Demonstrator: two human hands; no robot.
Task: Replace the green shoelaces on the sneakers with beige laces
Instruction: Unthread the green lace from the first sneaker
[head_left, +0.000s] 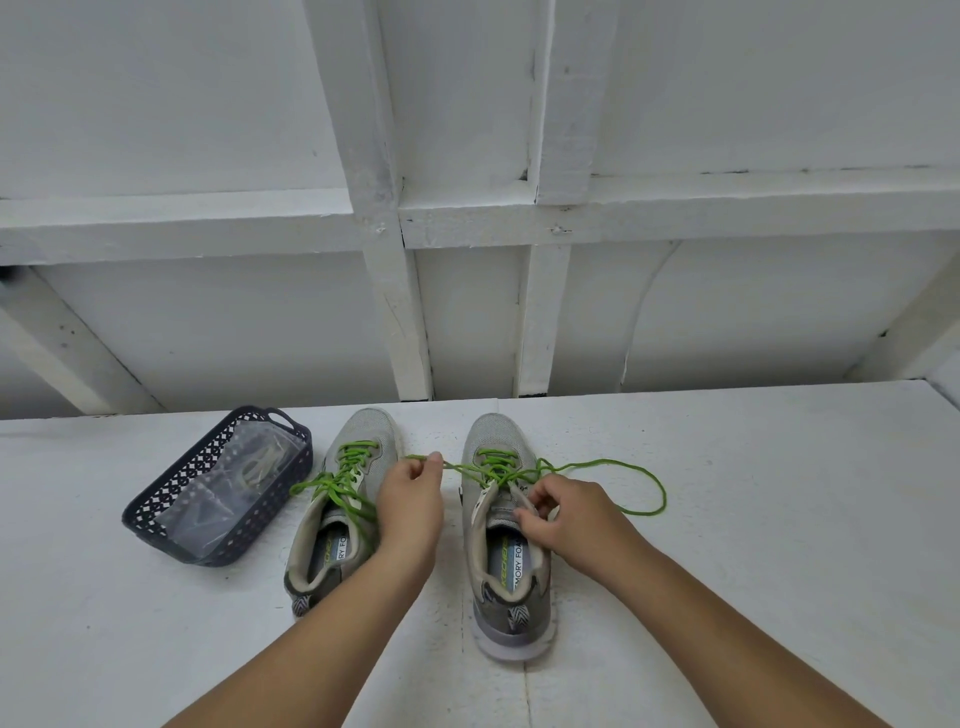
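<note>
Two grey sneakers stand side by side on a white table, toes pointing away. The left sneaker (332, 514) has its green lace (340, 475) still tied. The right sneaker (506, 551) has its green lace (623, 467) undone, one end looping out to the right. My left hand (410, 504) pinches the other end of that lace between the shoes. My right hand (569, 517) grips the tongue and upper eyelets of the right sneaker. Beige laces (257, 467) lie in a clear bag inside the basket.
A dark blue perforated plastic basket (156, 506) sits to the left of the shoes. A white wooden wall with beams rises behind the table's far edge (727, 389). Bare white table surface (779, 519) stretches right of the shoes.
</note>
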